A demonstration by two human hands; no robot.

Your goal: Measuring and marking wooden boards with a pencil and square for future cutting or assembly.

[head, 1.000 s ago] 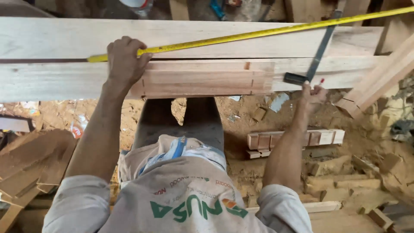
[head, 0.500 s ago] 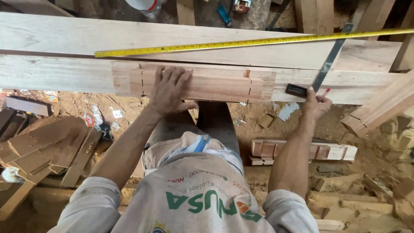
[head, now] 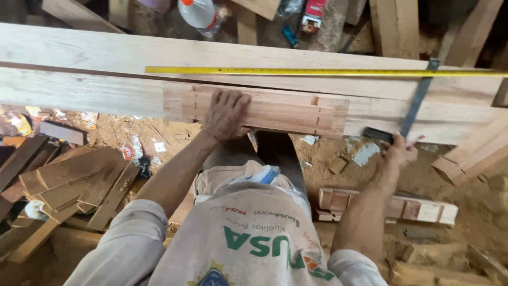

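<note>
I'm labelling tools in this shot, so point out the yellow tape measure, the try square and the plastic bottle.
yellow tape measure [head: 317, 71], head view, middle of the blade lying along the plank.
try square [head: 418, 100], head view, on its metal blade, above the dark stock.
plastic bottle [head: 198, 13], head view, on its clear body.

The block [head: 275, 114], a short reddish-brown piece with dashed pencil lines near both ends, lies flat along the near edge of the pale plank [head: 95, 95], under the left hand [head: 226, 114]; the square [head: 415, 106], dark-stocked with a grey blade, stands across the plank toward its right end, stock at the near edge in the right hand [head: 399, 151]; the yellow tape [head: 317, 71] stretches along the far plank.
</note>
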